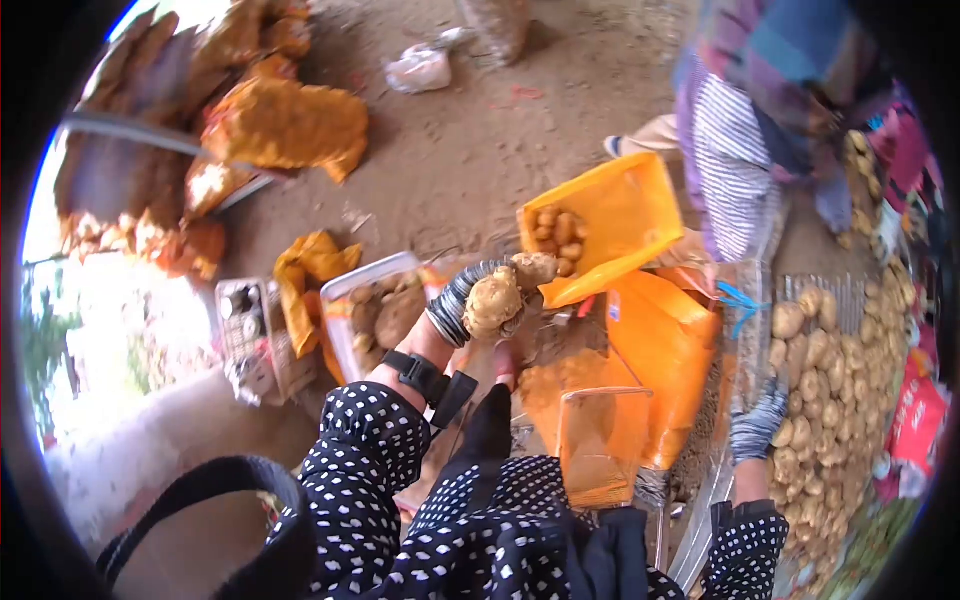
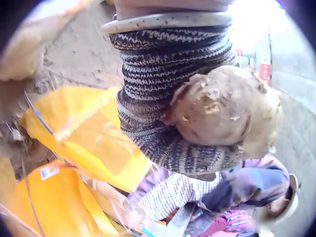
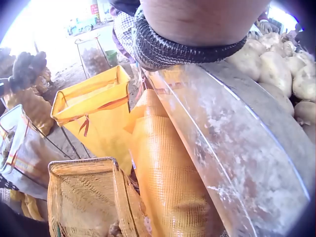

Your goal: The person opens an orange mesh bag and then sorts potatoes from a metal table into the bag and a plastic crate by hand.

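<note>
My left hand [image 1: 470,300], in a grey striped knit glove, holds a big knobbly potato [image 1: 492,301] with flaking skin. A second potato [image 1: 535,267] shows just beyond it; in the left wrist view the two lumps overlap against the glove [image 2: 168,148]. This hand is raised over the ground, left of a yellow mesh bag [image 1: 630,225] with small potatoes in its mouth. My right hand [image 1: 760,425], gloved alike, lies with fingers extended at the edge of a heap of potatoes [image 1: 825,400]. In the right wrist view its fingers are hidden and only the glove cuff [image 3: 187,52] shows.
A long metal side rail [image 3: 232,143] borders the potato heap. Beside it stand a filled orange mesh bag [image 3: 165,168] and an open framed bag [image 3: 84,197]. A white-rimmed container [image 1: 345,345] holds large potatoes. Another person [image 1: 740,150] bends at the far right. Full sacks [image 1: 285,125] lie back left.
</note>
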`<state>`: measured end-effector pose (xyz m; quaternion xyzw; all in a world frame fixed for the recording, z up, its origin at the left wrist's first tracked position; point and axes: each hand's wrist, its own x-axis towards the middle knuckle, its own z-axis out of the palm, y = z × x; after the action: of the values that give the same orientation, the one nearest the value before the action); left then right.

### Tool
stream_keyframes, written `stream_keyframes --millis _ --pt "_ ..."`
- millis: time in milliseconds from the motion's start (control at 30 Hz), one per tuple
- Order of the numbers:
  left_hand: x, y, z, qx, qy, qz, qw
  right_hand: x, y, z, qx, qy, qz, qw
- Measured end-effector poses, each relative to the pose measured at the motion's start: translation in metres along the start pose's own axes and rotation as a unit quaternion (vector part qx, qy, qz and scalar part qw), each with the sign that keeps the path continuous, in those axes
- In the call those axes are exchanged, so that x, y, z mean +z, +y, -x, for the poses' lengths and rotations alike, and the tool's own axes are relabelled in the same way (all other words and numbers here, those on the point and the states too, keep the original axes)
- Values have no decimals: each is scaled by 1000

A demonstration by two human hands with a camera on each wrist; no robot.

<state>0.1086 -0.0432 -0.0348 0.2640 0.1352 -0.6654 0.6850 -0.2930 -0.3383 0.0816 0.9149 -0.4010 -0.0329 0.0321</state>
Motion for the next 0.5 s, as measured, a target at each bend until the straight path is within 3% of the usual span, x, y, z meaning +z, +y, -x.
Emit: stream_keyframes --millis 33,67,133,200,267,333,367,400,433,467,500 --pt "-4 -9 38 93 131 -93 983 0 0 -1 4 8 -4 1000" --pt "-11 8 75 117 50 -252 959 19 -8 32 70 -18 29 997" --pt "-27 11 126 15 160 20 987 13 -8 24 34 3 20 999" --pt "-56 11 153 49 212 14 976 18 -1 27 50 -11 34 998" --pt "-106 5 155 79 460 -41 884 7 -13 24 73 -43 75 994" --pt "-111 15 150 10 555 -185 811 11 -14 26 81 -25 77 993" --pt "-112 8 146 44 547 -224 806 6 -16 27 89 -59 97 990" --pt "-116 -2 147 85 538 -258 798 10 -9 30 22 23 78 996" --pt "-159 -10 144 97 536 -347 764 0 -17 28 63 -33 76 995" --pt "-117 -19 154 83 506 -404 757 -7 -24 27 82 -52 69 993" --pt "-111 -29 157 84 490 -458 737 -3 -21 29 68 -22 77 994"
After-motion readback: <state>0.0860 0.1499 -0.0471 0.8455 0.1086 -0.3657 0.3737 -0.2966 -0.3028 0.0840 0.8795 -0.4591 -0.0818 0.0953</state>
